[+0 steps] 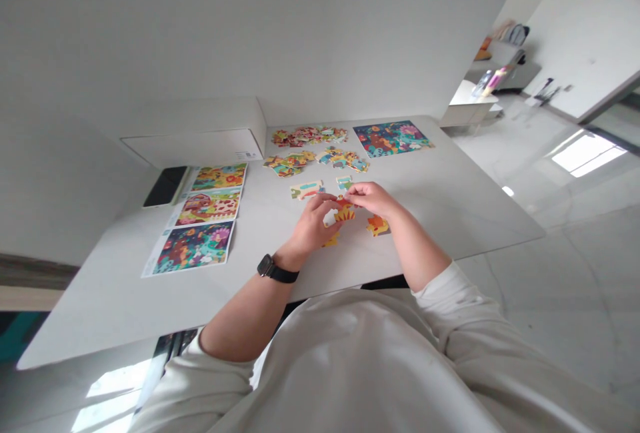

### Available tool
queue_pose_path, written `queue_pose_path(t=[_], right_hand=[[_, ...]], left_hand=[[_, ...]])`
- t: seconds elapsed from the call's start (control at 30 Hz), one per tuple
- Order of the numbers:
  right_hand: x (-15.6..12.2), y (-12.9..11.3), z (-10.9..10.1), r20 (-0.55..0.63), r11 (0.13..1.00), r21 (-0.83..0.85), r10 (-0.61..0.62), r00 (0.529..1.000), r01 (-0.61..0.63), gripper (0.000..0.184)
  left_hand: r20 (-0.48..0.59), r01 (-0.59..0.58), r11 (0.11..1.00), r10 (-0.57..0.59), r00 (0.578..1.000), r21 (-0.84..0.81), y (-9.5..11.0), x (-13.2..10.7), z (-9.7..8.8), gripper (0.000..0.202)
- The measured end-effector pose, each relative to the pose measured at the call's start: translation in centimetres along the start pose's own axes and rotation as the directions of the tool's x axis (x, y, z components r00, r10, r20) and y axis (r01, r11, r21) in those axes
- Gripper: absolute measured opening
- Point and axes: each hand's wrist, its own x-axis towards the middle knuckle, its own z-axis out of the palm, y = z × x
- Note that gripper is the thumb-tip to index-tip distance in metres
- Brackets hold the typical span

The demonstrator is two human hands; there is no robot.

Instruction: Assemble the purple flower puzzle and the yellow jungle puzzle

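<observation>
Orange-and-yellow jigsaw pieces (345,215) are being gripped by the left hand (311,225) and touched by the right hand (374,198), its grip indiscernible, rightward of the printed picture leaflet (207,210).

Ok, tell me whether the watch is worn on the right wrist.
No, the black watch is on the left wrist, while the right wrist is bare.

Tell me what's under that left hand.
A yellow puzzle piece shows past the lower edge of the left hand; how far it reaches underneath, and anything else there, is covered.
</observation>
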Motion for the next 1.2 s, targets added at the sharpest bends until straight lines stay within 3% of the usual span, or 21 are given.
queue_pose_path(t=[0.07, 0.13, 0.23, 0.3, 0.43, 0.6, 0.8, 1.2], right_hand=[[-0.1, 0.0, -0.2, -0.021, 0.998, -0.056, -0.030, 0.999, 0.029, 0.036], [-0.6, -0.2, -0.9, -0.114, 0.984, -0.165, -0.085, 0.990, 0.066, 0.032], [-2.0, -0.4, -2.6, -0.287, 0.947, -0.308, -0.179, 0.941, 0.086, 0.025], [-3.4, -0.3, -3.9, -0.314, 0.934, -0.347, -0.203, 0.928, 0.087, 0.022], [-6.5, 1.0, -5.8, -0.206, 0.883, -0.456, -0.227, 0.952, 0.111, 0.017], [-9.6, 4.1, -6.4, -0.055, 0.804, -0.556, -0.290, 0.956, 0.212, 0.012], [-10.7, 6.3, -6.0, -0.045, 0.742, -0.615, -0.371, 0.927, 0.267, 0.016], [-10.6, 6.2, -6.0, -0.049, 0.760, -0.603, -0.340, 0.939, 0.244, 0.015]], left_hand=[[0.009, -0.011, 1.000, 0.011, 1.000, -0.013, 0.0, 0.0, 0.0, 0.027], [0.035, -0.017, 0.999, 0.018, 0.999, -0.033, 0.1, -0.1, 0.0, 0.027], [0.105, -0.021, 0.999, 0.024, 0.994, -0.032, 0.5, -0.4, 0.1, 0.027], [0.153, -0.019, 1.000, 0.019, 0.988, 0.000, 0.8, -0.5, 0.5, 0.028], [0.232, -0.027, 0.998, 0.012, 0.973, 0.063, 1.5, -0.6, 1.6, 0.032], [0.287, -0.051, 0.994, 0.021, 0.958, 0.098, 2.0, -0.6, 2.8, 0.033], [0.292, -0.052, 0.990, 0.011, 0.956, 0.133, 2.0, -0.5, 3.2, 0.035], [0.313, -0.021, 0.989, -0.026, 0.949, 0.148, 2.3, -0.5, 3.8, 0.036]])
